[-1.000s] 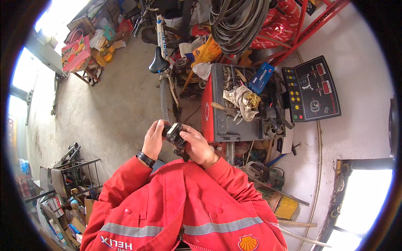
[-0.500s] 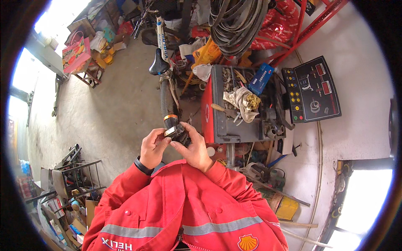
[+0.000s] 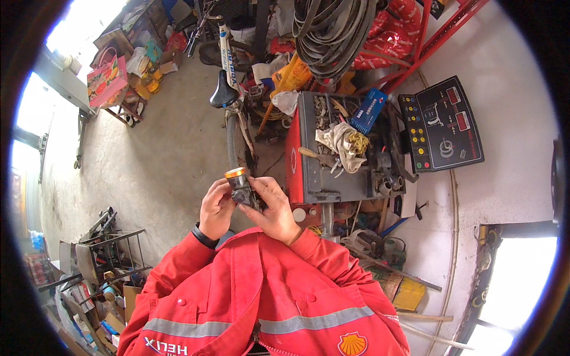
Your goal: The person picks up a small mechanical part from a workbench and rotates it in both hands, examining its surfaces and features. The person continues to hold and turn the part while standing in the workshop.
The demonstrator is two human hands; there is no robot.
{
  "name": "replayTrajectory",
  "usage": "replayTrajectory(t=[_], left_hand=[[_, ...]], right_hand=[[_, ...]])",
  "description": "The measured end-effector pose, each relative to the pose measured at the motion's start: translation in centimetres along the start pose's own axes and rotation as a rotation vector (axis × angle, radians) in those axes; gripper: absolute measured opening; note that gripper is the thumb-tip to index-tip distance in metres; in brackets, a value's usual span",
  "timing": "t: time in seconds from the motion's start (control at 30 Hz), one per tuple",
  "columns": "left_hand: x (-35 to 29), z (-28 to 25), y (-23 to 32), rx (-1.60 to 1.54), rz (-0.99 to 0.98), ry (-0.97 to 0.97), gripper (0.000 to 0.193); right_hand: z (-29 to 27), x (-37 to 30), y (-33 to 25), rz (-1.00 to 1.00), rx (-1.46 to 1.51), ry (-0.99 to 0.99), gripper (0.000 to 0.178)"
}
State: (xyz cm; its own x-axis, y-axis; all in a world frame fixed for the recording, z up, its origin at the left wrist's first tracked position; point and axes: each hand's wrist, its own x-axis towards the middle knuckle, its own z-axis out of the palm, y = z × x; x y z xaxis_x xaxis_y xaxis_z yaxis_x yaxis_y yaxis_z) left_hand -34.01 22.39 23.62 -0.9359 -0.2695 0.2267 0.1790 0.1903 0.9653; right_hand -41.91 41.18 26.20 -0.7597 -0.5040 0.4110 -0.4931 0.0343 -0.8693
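In front of my chest, both hands hold a small black headlamp (image 3: 240,184) with an orange ring around its round front. My left hand (image 3: 217,207) grips its left side, fingers bent and thumb against the lower part. From the other side my right hand (image 3: 273,209) pinches the darker part, its thumb below and its fingers above. The fingers hide part of the lamp's body. Just beyond the lamp is the rear wheel of a parked bicycle (image 3: 232,139).
A black-topped red machine (image 3: 338,188) stands to my right, with a rag (image 3: 341,145), a wooden-handled tool and a blue box (image 3: 369,111) on it. A control panel (image 3: 442,126) is farther right. Metal frames and clutter (image 3: 107,255) lie at the left.
The headlamp has turned in my hands: its orange-ringed front now tilts up more, and the pale label on its body no longer shows. Both hands stay in nearly the same place.
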Motion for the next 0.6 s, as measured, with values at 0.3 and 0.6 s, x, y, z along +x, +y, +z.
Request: replayTrajectory(t=[0.3,0.6], left_hand=[[-0.04,0.14,0.06,-0.103,-0.197,-0.058,0.034],[-0.11,-0.23,0.01,-0.232,-0.201,-0.100,0.039]], right_hand=[[0.13,0.10,-0.28,-0.089,-0.177,0.029,0.062],[0.31,-0.21,0.40,-0.285,-0.201,0.022,0.067]])
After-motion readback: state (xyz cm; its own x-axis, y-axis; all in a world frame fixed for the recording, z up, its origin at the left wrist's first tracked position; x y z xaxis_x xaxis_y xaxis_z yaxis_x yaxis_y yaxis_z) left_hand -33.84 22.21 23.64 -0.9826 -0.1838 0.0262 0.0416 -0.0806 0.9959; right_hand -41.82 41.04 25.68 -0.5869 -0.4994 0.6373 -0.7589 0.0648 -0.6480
